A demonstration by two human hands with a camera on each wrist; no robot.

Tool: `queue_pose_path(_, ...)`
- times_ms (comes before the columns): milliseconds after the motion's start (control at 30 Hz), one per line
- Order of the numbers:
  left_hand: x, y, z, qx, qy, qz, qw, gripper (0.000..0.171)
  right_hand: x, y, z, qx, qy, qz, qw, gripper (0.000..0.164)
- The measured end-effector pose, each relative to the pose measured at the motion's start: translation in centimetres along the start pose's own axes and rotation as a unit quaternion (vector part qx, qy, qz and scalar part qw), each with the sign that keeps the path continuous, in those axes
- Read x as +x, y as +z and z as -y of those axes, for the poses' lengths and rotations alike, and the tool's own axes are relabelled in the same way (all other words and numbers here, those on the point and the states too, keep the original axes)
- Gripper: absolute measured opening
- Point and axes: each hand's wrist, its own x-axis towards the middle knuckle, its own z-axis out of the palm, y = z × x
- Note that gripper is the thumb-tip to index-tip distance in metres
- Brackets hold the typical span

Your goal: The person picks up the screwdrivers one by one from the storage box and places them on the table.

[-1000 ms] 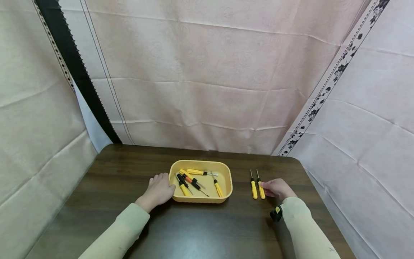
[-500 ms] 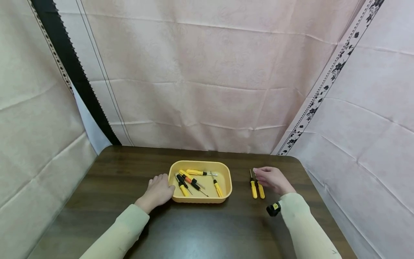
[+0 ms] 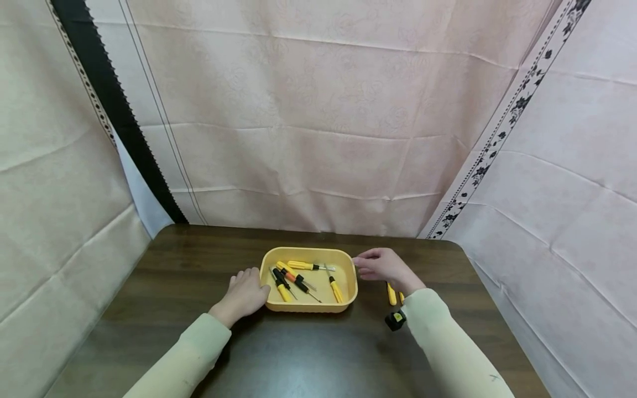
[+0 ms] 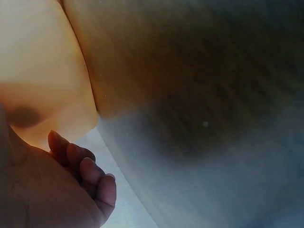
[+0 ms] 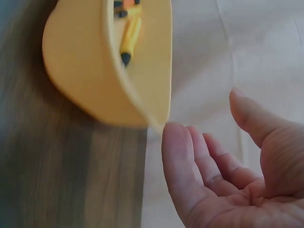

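Observation:
In the head view my left hand [image 3: 244, 293] holds the left end of a shallow yellow plastic tray [image 3: 303, 308]. Seen from the left wrist, its fingers curl beside the tray wall [image 4: 42, 42]. My right hand [image 3: 385, 269] hovers beside the tray's right rim with nothing in it; the right wrist view shows its thumb and fingers [image 5: 175, 152] apart. Inside the tray lie several screwdrivers, among them a yellow one [image 3: 301, 265] at the back, another yellow one [image 3: 335, 288] at the right and an orange-and-black one [image 3: 300, 283]. Two yellow screwdrivers [image 3: 391, 294] on the table are partly hidden behind my right hand.
The dark wooden table [image 3: 318, 354] has rounded back corners. Pale cloth [image 3: 318, 110] hangs behind it and on both sides. A small black device [image 3: 395, 320] sits at my right wrist.
My right hand has let go of the right-hand screwdriver on the table, lifted and moved left to the tray's right rim. The left hand and the tray have stayed put.

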Motion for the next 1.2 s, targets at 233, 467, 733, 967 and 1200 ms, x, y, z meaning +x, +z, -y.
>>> queue_pose_path(233, 0.1, 0.2, 0.1, -0.003, 0.000, 0.000, 1.0000, 0.043, 0.8, 3.7, 1.1, -0.089, 0.007, 0.017, 0.996, 0.031)
queue_pose_path(467, 0.0, 0.2, 0.1, -0.003, 0.000, -0.001, 1.0000, 0.045, 1.4, 6.3, 1.2, -0.236, -0.022, 0.019, 0.971, 0.040)
queue_pose_path(733, 0.1, 0.2, 0.1, -0.007, 0.001, -0.002, 1.0000, 0.043, 1.8, 8.3, 0.5, -0.248, -0.026, 0.028, 0.968, 0.059)
queue_pose_path(967, 0.3, 0.3, 0.2, -0.002, -0.002, -0.004, 1.0000, 0.043, 2.4, 9.2, -0.1, -0.257, -0.027, 0.021, 0.966, 0.053)
queue_pose_path(1200, 0.2, 0.2, 0.2, -0.005, -0.005, 0.001, 1.0000, 0.046, 2.7, 9.7, -0.7, -0.272, -0.041, 0.028, 0.961, 0.054)
